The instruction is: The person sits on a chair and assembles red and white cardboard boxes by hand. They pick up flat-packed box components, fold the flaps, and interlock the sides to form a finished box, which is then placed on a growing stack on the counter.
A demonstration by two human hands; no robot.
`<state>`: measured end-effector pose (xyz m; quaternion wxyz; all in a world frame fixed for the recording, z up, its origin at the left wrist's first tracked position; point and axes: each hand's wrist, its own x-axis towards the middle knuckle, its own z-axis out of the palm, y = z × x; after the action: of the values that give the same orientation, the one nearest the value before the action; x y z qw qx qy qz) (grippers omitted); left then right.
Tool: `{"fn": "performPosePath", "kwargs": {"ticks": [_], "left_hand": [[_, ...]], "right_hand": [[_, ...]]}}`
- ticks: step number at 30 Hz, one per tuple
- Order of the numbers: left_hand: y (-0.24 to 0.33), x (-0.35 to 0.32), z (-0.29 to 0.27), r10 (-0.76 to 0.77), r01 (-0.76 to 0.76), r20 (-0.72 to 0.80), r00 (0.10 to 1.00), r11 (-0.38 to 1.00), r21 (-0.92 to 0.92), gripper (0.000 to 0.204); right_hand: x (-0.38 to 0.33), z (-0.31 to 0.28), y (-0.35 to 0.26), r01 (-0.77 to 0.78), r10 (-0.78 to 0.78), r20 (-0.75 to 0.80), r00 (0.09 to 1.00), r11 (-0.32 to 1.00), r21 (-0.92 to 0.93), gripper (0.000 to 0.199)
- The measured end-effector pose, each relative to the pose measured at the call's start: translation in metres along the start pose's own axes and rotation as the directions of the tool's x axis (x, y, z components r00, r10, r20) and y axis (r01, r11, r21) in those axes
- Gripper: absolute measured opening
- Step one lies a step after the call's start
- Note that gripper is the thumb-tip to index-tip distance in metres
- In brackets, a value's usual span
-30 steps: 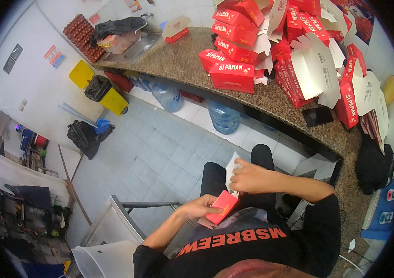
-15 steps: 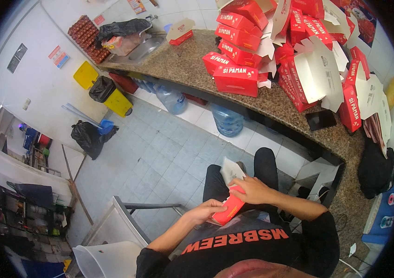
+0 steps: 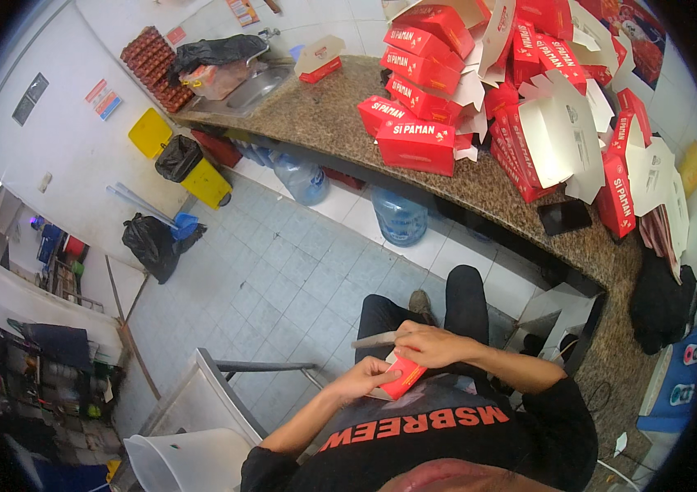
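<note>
Over my lap I hold a small red cardboard food box [image 3: 405, 380] with a pale lid flap [image 3: 375, 340] that sticks out to the left. My left hand [image 3: 366, 378] grips its near left end, thumb lying across the red side. Across the far end bends my right hand [image 3: 430, 344], its fingers curled over the upper edge and partly covering it. The box's inside is hidden.
Many red boxes [image 3: 416, 149] are heaped on the granite counter [image 3: 324, 107], beside a dark phone [image 3: 565, 216]. Water bottles [image 3: 399, 216] stand under it. A white bucket [image 3: 188, 459] and metal-framed table [image 3: 201, 394] are at my left; a yellow bin [image 3: 205, 182] stands farther off.
The box's pale flap has swung from upright down toward the left. My right hand has shifted a little left and nearer, its fingers now bent over the box; my left hand stays gripping it.
</note>
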<state>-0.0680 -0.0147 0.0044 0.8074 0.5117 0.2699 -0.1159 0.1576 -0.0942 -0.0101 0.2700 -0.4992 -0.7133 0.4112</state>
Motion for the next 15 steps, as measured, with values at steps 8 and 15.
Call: {"fn": "performPosePath", "kwargs": {"ticks": [8, 15], "left_hand": [[0.017, -0.006, -0.016, 0.201, -0.236, -0.219, 0.955, 0.961, -0.144, 0.03], [0.035, 0.01, -0.007, 0.474, -0.25, -0.342, 0.811, 0.811, 0.53, 0.024]], "right_hand": [[0.002, -0.018, 0.003, 0.028, -0.023, -0.179, 0.984, 0.999, 0.023, 0.027], [0.004, -0.038, -0.02, -0.116, 0.077, -0.379, 0.922, 0.99, -0.081, 0.031]]}}
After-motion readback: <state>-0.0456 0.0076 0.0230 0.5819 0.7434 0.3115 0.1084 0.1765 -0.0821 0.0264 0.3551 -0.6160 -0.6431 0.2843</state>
